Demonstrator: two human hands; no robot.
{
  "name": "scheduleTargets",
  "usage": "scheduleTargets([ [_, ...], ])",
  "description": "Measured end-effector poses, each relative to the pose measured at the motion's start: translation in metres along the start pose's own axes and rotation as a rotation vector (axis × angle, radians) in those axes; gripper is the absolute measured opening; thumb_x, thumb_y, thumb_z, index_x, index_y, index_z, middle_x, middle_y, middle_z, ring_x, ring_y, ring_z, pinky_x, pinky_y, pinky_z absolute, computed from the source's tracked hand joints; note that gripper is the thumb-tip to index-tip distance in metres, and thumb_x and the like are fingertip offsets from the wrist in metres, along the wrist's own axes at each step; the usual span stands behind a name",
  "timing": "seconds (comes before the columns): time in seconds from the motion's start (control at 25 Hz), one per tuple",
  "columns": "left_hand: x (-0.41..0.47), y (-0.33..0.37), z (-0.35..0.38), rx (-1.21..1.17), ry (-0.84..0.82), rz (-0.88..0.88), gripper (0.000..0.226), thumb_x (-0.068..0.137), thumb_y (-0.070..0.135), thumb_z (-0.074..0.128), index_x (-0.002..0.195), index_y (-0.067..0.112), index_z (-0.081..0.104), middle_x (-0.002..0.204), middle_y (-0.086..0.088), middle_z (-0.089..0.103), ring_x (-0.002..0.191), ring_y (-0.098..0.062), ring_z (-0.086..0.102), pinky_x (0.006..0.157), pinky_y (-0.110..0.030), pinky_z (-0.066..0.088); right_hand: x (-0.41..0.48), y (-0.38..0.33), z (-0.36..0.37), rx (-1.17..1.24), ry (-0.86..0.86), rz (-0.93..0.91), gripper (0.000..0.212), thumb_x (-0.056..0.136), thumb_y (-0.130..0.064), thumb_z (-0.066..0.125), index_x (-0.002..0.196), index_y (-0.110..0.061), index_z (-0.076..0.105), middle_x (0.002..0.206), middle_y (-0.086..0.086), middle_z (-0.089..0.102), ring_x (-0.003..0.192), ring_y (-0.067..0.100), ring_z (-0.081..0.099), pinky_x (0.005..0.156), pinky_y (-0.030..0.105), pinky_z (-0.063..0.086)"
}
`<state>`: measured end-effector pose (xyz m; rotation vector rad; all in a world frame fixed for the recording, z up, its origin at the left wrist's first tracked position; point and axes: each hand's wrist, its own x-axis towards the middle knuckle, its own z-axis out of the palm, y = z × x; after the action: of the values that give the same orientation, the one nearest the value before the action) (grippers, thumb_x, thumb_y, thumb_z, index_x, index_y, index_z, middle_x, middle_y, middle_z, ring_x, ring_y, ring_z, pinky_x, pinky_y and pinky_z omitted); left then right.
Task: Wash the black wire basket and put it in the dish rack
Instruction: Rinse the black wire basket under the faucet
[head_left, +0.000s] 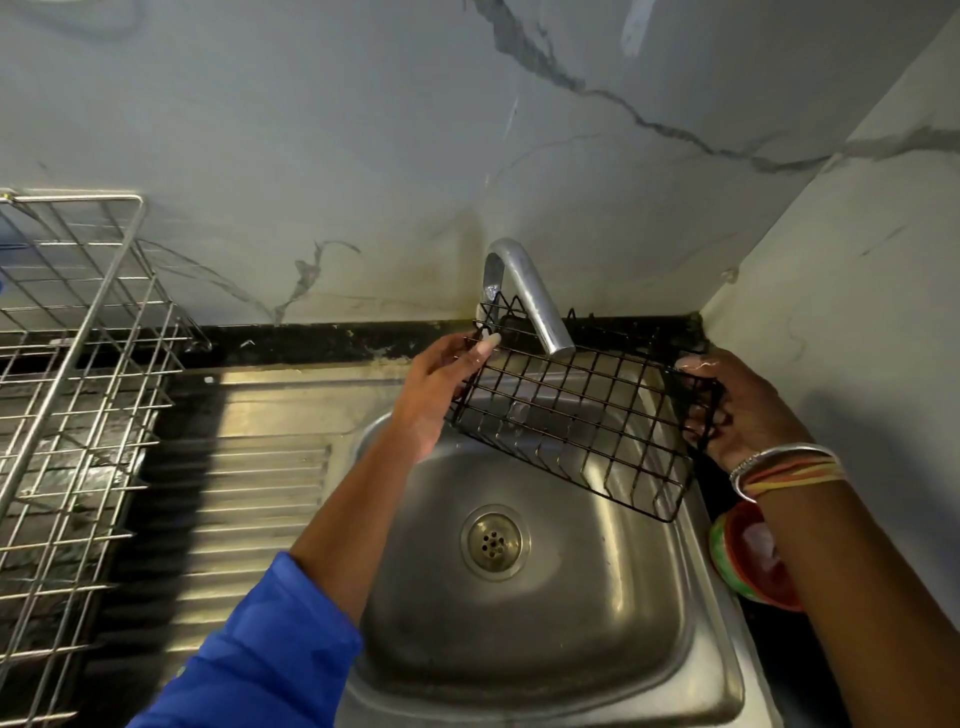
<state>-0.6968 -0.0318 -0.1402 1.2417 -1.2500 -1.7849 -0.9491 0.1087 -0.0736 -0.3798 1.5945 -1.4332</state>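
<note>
The black wire basket (576, 410) hangs tilted over the steel sink (524, 639), right under the tap's spout (535, 301). My left hand (441, 384) grips its left end, fingers curled round the wires. At the basket's right end my right hand (737, 410) grips the wires; bangles circle that wrist. No water stream is visible from the tap. The silver wire dish rack (72, 395) stands on the counter at the far left, and nothing can be seen in it.
A ribbed steel drainboard (249, 483) lies between the rack and the sink bowl. A small red and green bowl (753, 566) sits at the sink's right edge under my right forearm. Marble walls close in behind and on the right.
</note>
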Motion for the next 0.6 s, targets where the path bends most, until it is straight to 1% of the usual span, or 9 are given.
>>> scheduleTargets([
  [0.08, -0.006, 0.0, -0.01, -0.094, 0.018, -0.101, 0.052, 0.071, 0.042, 0.083, 0.115, 0.018, 0.068, 0.115, 0.006, 0.074, 0.119, -0.019, 0.059, 0.114, -0.051, 0.032, 0.011, 0.006, 0.008, 0.019, -0.047, -0.033, 0.025, 0.056, -0.03, 0.075, 0.079, -0.024, 0.066, 0.063, -0.002, 0.054, 0.056, 0.015, 0.042, 0.051, 0.023, 0.03],
  [0.12, -0.008, 0.0, -0.018, -0.106, 0.012, -0.139, 0.057, 0.069, 0.038, 0.084, 0.119, 0.019, 0.066, 0.116, 0.005, 0.073, 0.121, -0.022, 0.058, 0.111, -0.051, 0.035, 0.018, 0.008, 0.011, 0.014, -0.086, -0.055, 0.02, 0.061, -0.026, 0.072, 0.08, -0.026, 0.065, 0.064, -0.003, 0.05, 0.055, 0.013, 0.04, 0.048, 0.021, 0.029],
  [0.2, -0.015, -0.002, -0.033, -0.139, 0.003, -0.209, 0.086, 0.058, 0.04, 0.091, 0.133, 0.018, 0.057, 0.123, -0.003, 0.07, 0.118, -0.027, 0.063, 0.099, -0.048, 0.048, 0.028, 0.01, 0.022, -0.007, -0.161, -0.076, 0.015, 0.073, -0.021, 0.063, 0.086, -0.028, 0.066, 0.068, -0.005, 0.047, 0.055, 0.01, 0.039, 0.044, 0.02, 0.029],
  [0.28, -0.023, -0.005, -0.043, -0.168, 0.065, -0.203, 0.1, 0.055, 0.044, 0.092, 0.141, 0.013, 0.051, 0.124, -0.008, 0.071, 0.108, -0.023, 0.07, 0.079, -0.037, 0.055, 0.035, 0.013, 0.038, -0.052, -0.177, -0.061, 0.016, 0.083, -0.019, 0.057, 0.095, -0.026, 0.065, 0.08, -0.001, 0.055, 0.064, 0.014, 0.051, 0.05, 0.022, 0.038],
  [0.36, -0.034, -0.009, -0.042, -0.196, 0.19, -0.165, 0.092, 0.059, 0.045, 0.087, 0.137, 0.011, 0.052, 0.124, -0.009, 0.07, 0.102, -0.02, 0.068, 0.075, -0.032, 0.051, 0.04, 0.019, 0.056, -0.09, -0.141, -0.024, 0.022, 0.082, -0.031, 0.059, 0.103, -0.028, 0.066, 0.1, 0.003, 0.061, 0.087, 0.023, 0.062, 0.068, 0.032, 0.05],
  [0.4, -0.04, -0.011, -0.04, -0.214, 0.246, -0.144, 0.083, 0.06, 0.044, 0.084, 0.13, 0.012, 0.055, 0.122, -0.008, 0.069, 0.103, -0.021, 0.065, 0.082, -0.034, 0.049, 0.041, 0.023, 0.065, -0.136, -0.107, -0.033, 0.03, 0.081, -0.037, 0.06, 0.11, -0.029, 0.064, 0.109, 0.002, 0.06, 0.097, 0.025, 0.061, 0.074, 0.035, 0.052],
  [0.44, -0.047, -0.013, -0.038, -0.218, 0.29, -0.112, 0.07, 0.06, 0.043, 0.082, 0.119, 0.015, 0.058, 0.117, -0.007, 0.069, 0.104, -0.021, 0.064, 0.089, -0.038, 0.045, 0.04, 0.027, 0.072, -0.225, -0.083, -0.082, 0.036, 0.085, -0.039, 0.059, 0.119, -0.029, 0.06, 0.115, 0.0, 0.058, 0.099, 0.023, 0.06, 0.073, 0.03, 0.054],
  [0.52, -0.059, -0.016, -0.037, -0.175, 0.36, -0.04, 0.05, 0.061, 0.044, 0.08, 0.101, 0.019, 0.063, 0.106, -0.001, 0.069, 0.104, -0.017, 0.063, 0.098, -0.041, 0.042, 0.036, 0.037, 0.084, -0.481, -0.023, -0.259, 0.041, 0.095, -0.037, 0.051, 0.133, -0.022, 0.048, 0.115, -0.001, 0.056, 0.084, 0.011, 0.057, 0.055, 0.014, 0.047],
  [0.6, -0.065, -0.017, -0.036, -0.14, 0.407, 0.037, 0.04, 0.062, 0.043, 0.08, 0.092, 0.019, 0.065, 0.097, 0.001, 0.07, 0.097, -0.007, 0.064, 0.093, -0.033, 0.042, 0.03, 0.051, 0.093, -0.647, 0.058, -0.335, 0.052, 0.095, -0.046, 0.05, 0.139, -0.021, 0.039, 0.105, 0.003, 0.062, 0.068, 0.006, 0.055, 0.047, 0.016, 0.04],
])
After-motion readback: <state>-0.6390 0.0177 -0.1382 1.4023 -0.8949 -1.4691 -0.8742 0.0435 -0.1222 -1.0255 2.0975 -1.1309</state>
